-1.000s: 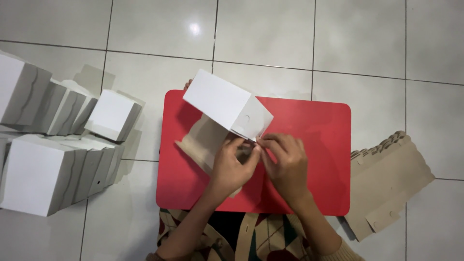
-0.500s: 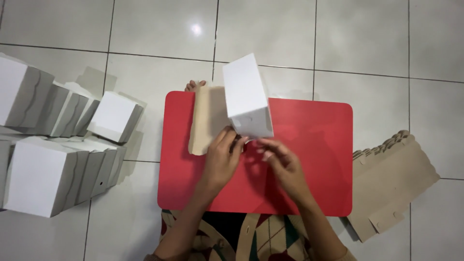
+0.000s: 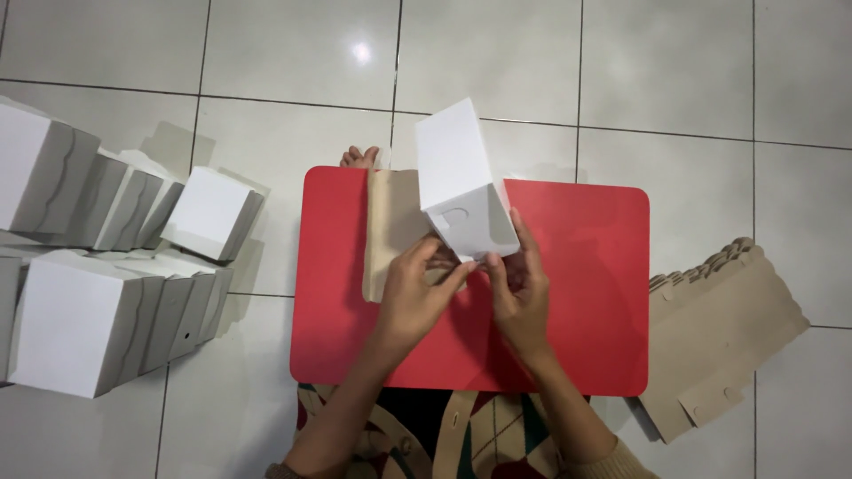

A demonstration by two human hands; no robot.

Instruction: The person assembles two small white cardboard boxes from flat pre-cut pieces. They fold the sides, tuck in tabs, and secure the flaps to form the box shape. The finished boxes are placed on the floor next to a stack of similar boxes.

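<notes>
A red table (image 3: pixel 586 293) sat on the tiled floor (image 3: pixel 266 53). Rows of folded white boxes (image 3: pixel 98 257) stood to its left; a stack of flat brown cardboard blanks (image 3: pixel 719 333) lay to its right. One white box (image 3: pixel 461 191) stood upright at the table's far-middle, beside a flat brown panel (image 3: pixel 390 226). The left hand (image 3: pixel 417 293) and right hand (image 3: pixel 519 293) pinched its near bottom edge, fingers curled.

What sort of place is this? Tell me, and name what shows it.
Probably a home floor used as a makeshift box-folding spot. The person sits on pale floor tiles at a low red table, with folded white boxes piled on one side and flat brown cardboard blanks stacked on the other.
</notes>
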